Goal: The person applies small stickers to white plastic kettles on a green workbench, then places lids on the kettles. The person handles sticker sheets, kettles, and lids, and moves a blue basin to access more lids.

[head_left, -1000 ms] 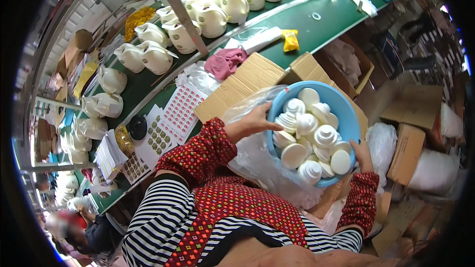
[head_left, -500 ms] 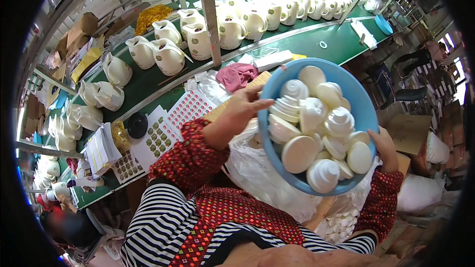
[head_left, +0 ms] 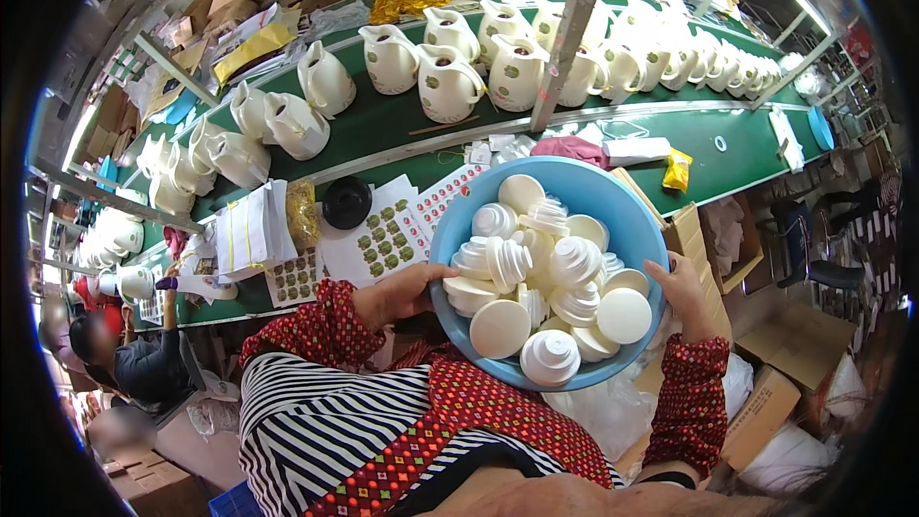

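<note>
A round blue basin (head_left: 550, 169) is held up in front of my body, its rim gripped on both sides. Inside lies a heap of white stepped plastic lids (head_left: 575, 261), some turned with their flat round faces up. My left hand (head_left: 402, 293) closes on the left rim, the fingers partly hidden under the basin. On the opposite side my right hand (head_left: 682, 289) grips the rim, thumb on top. Sheets of round green stickers (head_left: 383, 241) lie on the bench just beyond my left hand.
White jugs (head_left: 445, 83) stand in rows along the green bench (head_left: 651, 129). A black round lid (head_left: 347, 202), paper stacks (head_left: 251, 233) and a yellow packet (head_left: 677, 170) lie nearer. Cardboard boxes (head_left: 795, 340) stand at right. Another person (head_left: 148, 364) sits at far left; a metal post (head_left: 571, 38) rises from the bench.
The basin has moved left and levelled out, still between both hands. My left hand has slid lower along its rim. The view has turned, shifting the bench to the right.
</note>
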`<state>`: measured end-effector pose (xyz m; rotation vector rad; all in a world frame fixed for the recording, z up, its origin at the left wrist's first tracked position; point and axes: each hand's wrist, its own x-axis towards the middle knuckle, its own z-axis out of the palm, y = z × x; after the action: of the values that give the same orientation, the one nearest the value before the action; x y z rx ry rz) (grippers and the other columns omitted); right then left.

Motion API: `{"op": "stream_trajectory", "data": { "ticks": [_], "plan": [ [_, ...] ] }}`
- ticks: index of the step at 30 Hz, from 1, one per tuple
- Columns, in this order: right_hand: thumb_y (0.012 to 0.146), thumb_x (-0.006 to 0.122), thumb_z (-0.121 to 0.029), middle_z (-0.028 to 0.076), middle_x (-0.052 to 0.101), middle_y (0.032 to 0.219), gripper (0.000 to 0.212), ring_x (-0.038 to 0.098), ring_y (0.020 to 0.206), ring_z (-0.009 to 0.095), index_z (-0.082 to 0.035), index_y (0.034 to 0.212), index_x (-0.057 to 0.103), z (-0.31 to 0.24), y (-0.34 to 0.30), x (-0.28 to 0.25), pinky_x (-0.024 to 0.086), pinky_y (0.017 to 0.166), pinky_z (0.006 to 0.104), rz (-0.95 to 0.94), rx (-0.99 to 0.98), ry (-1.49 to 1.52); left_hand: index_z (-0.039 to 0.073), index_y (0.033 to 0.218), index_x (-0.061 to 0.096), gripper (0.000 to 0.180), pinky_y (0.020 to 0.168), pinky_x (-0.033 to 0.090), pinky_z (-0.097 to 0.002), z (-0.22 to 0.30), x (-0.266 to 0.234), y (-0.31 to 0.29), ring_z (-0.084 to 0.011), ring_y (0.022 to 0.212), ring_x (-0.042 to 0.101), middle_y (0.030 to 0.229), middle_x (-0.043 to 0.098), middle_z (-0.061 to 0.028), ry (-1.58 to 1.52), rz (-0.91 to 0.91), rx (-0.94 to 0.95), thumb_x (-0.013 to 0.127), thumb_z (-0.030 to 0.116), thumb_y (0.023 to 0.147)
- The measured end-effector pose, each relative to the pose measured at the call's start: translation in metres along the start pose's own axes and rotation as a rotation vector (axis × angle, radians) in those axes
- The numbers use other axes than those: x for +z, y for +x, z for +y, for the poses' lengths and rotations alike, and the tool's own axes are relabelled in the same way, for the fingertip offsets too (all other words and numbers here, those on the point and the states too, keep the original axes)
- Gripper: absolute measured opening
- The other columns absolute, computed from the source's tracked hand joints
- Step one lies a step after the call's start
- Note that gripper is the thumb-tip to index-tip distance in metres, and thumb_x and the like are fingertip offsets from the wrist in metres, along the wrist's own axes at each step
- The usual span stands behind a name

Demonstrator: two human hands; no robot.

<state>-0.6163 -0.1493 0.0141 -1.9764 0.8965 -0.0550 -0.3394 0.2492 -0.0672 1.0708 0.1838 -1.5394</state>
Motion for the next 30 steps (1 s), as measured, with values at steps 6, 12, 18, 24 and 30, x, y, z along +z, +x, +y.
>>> {"op": "stream_trajectory", "data": {
  "ticks": [6,12,18,24,30],
  "plan": [
    [0.101,0.073,-0.019,0.006,0.074,0.093,0.026,0.07,0.083,0.011,0.003,0.115,0.073,0.037,-0.072,-0.02,0.054,0.071,0.024,0.282,0.043,0.338,-0.004,0.13,0.062,0.036,0.095,0.062,-0.0435,-0.024,-0.023,-0.003,-0.0257,0.104,0.074,0.12,0.073,-0.0156,-0.084,0.152,0.13,0.059,0.018,0.102],
    [0.093,0.078,-0.01,0.006,0.07,0.09,0.027,0.066,0.078,0.01,0.004,0.115,0.07,0.301,-0.313,-0.068,0.052,0.064,0.0259,0.699,0.478,0.328,-0.003,0.124,0.065,0.031,0.09,0.063,-0.042,-0.043,-0.02,-0.007,-0.0252,0.099,0.073,0.112,0.073,-0.0139,-0.134,0.374,0.27,0.06,0.018,0.101],
    [0.094,0.073,-0.03,0.012,0.071,0.101,0.048,0.067,0.086,0.019,0.002,0.128,0.068,0.455,-0.53,0.007,0.057,0.074,0.0339,0.662,1.116,0.335,0.004,0.128,0.064,0.034,0.089,0.061,-0.0396,-0.083,0.007,0.01,-0.0233,0.103,0.071,0.117,0.073,-0.0111,-0.17,0.306,0.476,0.057,0.028,0.106],
    [0.089,0.072,-0.061,0.022,0.073,0.114,0.078,0.07,0.105,0.029,0.007,0.127,0.069,0.494,-0.501,0.066,0.055,0.091,0.0395,0.693,0.94,0.27,-0.004,0.144,0.055,0.046,0.113,0.053,-0.048,-0.161,0.08,-0.012,-0.0326,0.128,0.065,0.141,0.065,-0.0208,-0.188,0.242,0.54,0.047,0.022,0.107],
    [0.084,0.073,-0.073,0.026,0.072,0.125,0.093,0.071,0.117,0.035,0.005,0.134,0.067,0.484,-0.453,0.082,0.053,0.1,0.0426,0.713,0.818,0.372,-0.002,0.139,0.059,0.043,0.095,0.064,-0.0478,-0.214,0.21,0.011,-0.0322,0.119,0.069,0.135,0.068,-0.0189,-0.026,0.002,0.39,0.051,0.024,0.106]
  ]
}}
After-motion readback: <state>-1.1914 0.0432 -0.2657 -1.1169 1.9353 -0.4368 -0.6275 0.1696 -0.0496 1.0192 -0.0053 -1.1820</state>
